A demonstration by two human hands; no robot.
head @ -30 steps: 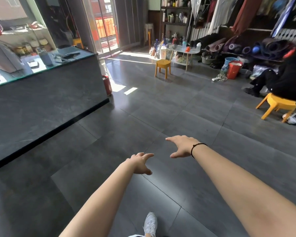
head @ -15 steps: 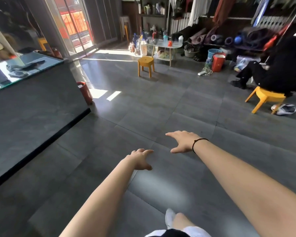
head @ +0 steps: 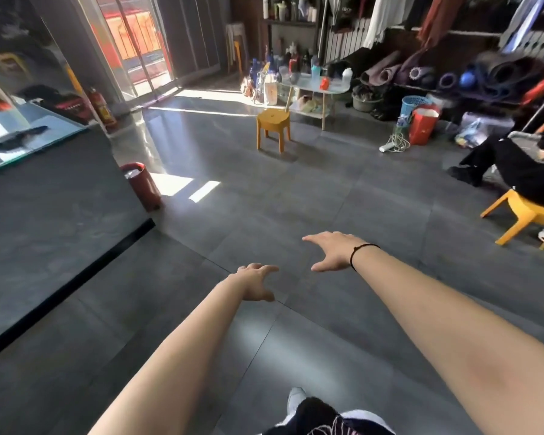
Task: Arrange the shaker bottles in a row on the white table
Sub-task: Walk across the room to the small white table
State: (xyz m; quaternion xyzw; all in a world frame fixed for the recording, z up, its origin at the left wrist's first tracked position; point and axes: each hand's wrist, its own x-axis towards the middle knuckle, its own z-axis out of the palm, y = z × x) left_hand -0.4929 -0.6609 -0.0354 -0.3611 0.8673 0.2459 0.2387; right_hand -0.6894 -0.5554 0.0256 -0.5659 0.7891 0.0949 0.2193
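Observation:
Far across the room stands the white table [head: 335,89] with several shaker bottles [head: 315,70] scattered on its top; more bottles crowd the floor to its left. My left hand [head: 255,281] and my right hand [head: 333,250] are stretched out in front of me over the dark tiled floor, both empty with fingers spread. A black cord circles my right wrist. Both hands are several steps short of the table.
A yellow stool [head: 273,128] stands in front of the table. A dark counter [head: 51,202] fills the left, with a red bin [head: 142,185] at its corner. On the right a seated person [head: 515,164] occupies another yellow stool [head: 525,215]. A red bag [head: 423,125] and blue basket [head: 413,105] sit beyond.
I have walked forward, so the table and yellow stool look nearer and the counter has slid left. My hands stay empty and held out the same way.

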